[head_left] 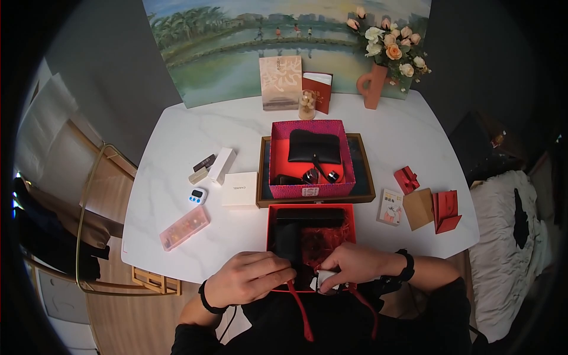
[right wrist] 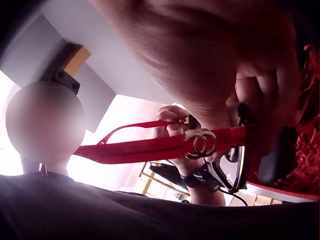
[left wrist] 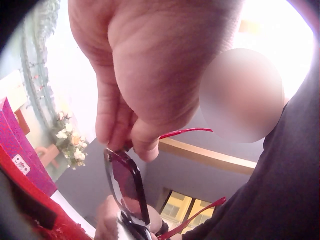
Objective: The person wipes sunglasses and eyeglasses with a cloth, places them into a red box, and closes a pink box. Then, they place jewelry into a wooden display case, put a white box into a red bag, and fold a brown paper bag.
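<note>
Close to my body, above the near edge of a red box (head_left: 354, 234), my two hands hold sunglasses (left wrist: 134, 185) with dark lenses and red temples. My left hand (head_left: 251, 278) pinches one end of the frame near the hinge. At the other end, my right hand (head_left: 355, 264) grips the frame with a white cloth (head_left: 320, 280) between thumb and fingers. One red temple (right wrist: 150, 151) bears a gold emblem, and both temples point toward me. Inside the red box lie a black case (head_left: 287, 242), a long black box (head_left: 310, 217) and red paper shreds (head_left: 325, 236).
Behind stands a pink box (head_left: 284, 190) holding a black pouch (head_left: 313, 147), on a wood-framed tray (head_left: 368, 177). To the left are a white box (head_left: 239, 190), a timer (head_left: 197, 196) and a pink case (head_left: 184, 228). Cards (head_left: 419, 208) lie right; a flower vase (head_left: 373, 89) stands behind.
</note>
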`<state>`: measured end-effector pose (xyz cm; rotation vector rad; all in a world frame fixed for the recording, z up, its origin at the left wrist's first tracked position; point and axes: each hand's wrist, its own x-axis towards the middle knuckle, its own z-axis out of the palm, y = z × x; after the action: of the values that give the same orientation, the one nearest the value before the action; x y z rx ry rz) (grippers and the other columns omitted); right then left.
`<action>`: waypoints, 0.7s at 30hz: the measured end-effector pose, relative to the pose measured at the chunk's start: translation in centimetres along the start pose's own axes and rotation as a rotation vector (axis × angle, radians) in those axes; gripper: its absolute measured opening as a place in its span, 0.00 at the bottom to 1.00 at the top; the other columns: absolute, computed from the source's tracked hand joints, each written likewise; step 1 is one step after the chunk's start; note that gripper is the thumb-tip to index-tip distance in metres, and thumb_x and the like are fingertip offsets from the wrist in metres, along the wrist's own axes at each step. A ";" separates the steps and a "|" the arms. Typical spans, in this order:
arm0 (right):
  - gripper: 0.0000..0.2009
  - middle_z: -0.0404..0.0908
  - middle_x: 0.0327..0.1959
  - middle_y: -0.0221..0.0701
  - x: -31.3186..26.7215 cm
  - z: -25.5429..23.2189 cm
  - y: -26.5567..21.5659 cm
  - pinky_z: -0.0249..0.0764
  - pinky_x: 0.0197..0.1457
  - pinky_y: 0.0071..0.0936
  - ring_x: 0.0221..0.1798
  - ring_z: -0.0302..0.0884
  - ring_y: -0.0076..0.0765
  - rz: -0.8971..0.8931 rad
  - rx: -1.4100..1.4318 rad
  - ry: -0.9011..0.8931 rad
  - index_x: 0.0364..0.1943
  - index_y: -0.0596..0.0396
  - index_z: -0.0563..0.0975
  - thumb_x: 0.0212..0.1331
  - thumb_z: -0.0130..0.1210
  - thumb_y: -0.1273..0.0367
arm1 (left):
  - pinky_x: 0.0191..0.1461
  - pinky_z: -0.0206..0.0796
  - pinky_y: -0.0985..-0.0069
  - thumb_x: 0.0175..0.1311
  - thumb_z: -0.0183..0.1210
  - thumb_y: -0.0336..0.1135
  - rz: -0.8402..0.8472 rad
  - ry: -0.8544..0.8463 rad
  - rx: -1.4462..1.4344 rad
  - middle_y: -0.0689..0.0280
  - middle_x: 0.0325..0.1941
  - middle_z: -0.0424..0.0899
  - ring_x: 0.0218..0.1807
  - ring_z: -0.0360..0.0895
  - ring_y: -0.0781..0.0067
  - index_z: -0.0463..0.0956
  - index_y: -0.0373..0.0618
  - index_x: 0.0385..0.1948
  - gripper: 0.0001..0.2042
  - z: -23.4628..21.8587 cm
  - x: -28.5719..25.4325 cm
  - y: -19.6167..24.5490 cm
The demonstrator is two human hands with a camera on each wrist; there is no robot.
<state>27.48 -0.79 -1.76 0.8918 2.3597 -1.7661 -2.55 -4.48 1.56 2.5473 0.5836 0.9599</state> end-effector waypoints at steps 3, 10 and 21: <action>0.17 0.91 0.32 0.32 0.0 -0.1 0.2 0.77 0.39 0.31 0.33 0.85 0.26 -0.028 0.052 -0.024 0.44 0.57 0.89 0.69 0.71 0.56 | 0.42 0.83 0.66 0.55 0.68 0.23 0.006 -0.002 0.018 0.59 0.44 0.87 0.41 0.90 0.60 0.87 0.35 0.42 0.12 0.0 -0.1 -0.3; 0.17 0.90 0.31 0.33 0.1 -0.2 0.6 0.77 0.40 0.31 0.33 0.85 0.27 -0.030 -0.009 -0.007 0.42 0.57 0.89 0.68 0.73 0.56 | 0.43 0.84 0.66 0.54 0.68 0.24 0.022 -0.003 0.015 0.57 0.45 0.86 0.41 0.89 0.58 0.87 0.35 0.44 0.14 -0.1 -0.2 -0.4; 0.21 0.89 0.35 0.32 -0.9 -0.7 -0.8 0.78 0.43 0.31 0.37 0.86 0.31 -0.022 0.059 0.067 0.48 0.57 0.86 0.68 0.72 0.52 | 0.39 0.83 0.67 0.54 0.68 0.23 0.024 0.050 0.029 0.58 0.43 0.88 0.39 0.89 0.60 0.87 0.34 0.41 0.12 -0.3 0.0 -0.4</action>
<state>28.08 -0.65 -0.46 0.9512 2.3779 -1.8517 -2.80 -4.11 1.61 2.5675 0.5864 1.0339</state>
